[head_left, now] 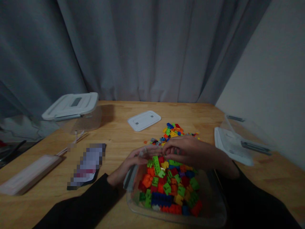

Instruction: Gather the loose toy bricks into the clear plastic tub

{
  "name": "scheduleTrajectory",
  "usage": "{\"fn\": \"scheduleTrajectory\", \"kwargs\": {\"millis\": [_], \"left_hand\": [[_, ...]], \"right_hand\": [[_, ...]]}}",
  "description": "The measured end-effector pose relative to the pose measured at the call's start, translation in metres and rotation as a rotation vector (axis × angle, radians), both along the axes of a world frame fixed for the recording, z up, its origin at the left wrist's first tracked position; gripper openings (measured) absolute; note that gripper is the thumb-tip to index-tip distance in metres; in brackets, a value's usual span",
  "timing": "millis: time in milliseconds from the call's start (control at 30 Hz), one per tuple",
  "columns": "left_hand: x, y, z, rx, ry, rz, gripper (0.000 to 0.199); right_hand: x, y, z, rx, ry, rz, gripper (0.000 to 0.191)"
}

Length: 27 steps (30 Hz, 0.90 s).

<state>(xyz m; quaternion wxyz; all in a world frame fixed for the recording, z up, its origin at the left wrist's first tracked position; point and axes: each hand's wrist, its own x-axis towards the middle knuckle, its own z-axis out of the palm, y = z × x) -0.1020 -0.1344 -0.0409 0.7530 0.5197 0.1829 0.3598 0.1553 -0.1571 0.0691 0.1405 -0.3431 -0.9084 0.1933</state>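
A clear plastic box [214, 219] in front of me holds many toy building bricks [164, 187] in red, green, orange, blue and yellow. My left hand [139, 157] lies at the box's far left corner, its fingers stretched out along the far rim. Over the far side of the box, my right hand [193, 151] is closed with its fingers curled down. Bits of colour show beneath those fingers, but what they hold is hidden. Just beyond both hands, a loose heap of smaller bricks [172, 130] is spread on the wooden table [119, 140].
A white lid [144, 121] lies behind the heap. A lidded clear box [73, 109] stands at the back left. On the left are a phone-like dark slab [87, 165], blurred out, and a pale power strip [30, 173]. An empty clear box [245, 136] rests at right on a white lid [220, 140].
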Motion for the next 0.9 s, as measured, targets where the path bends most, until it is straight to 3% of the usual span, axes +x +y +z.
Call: {"fn": "scheduleTrajectory", "kwargs": {"millis": [233,433,567,700,900], "left_hand": [[0.003,-0.002,-0.003,-0.033,-0.062,-0.031,0.061],[0.001,0.001,-0.005,-0.034,-0.035,-0.053,0.062],[-0.002,0.002,-0.007,-0.020,-0.015,-0.051,0.059],[-0.002,0.003,-0.008,-0.017,-0.009,-0.059,0.059],[0.000,0.002,-0.005,0.005,-0.004,-0.031,0.058]], "right_hand": [[0.006,0.016,-0.002,0.023,0.032,-0.028,0.024],[0.038,0.054,-0.012,0.092,0.194,-0.265,0.020],[0.074,0.089,-0.033,0.134,0.279,-0.458,0.021],[0.102,0.116,-0.058,0.161,0.221,-0.607,0.019],[0.113,0.136,-0.101,0.075,0.057,-0.711,0.026]]}}
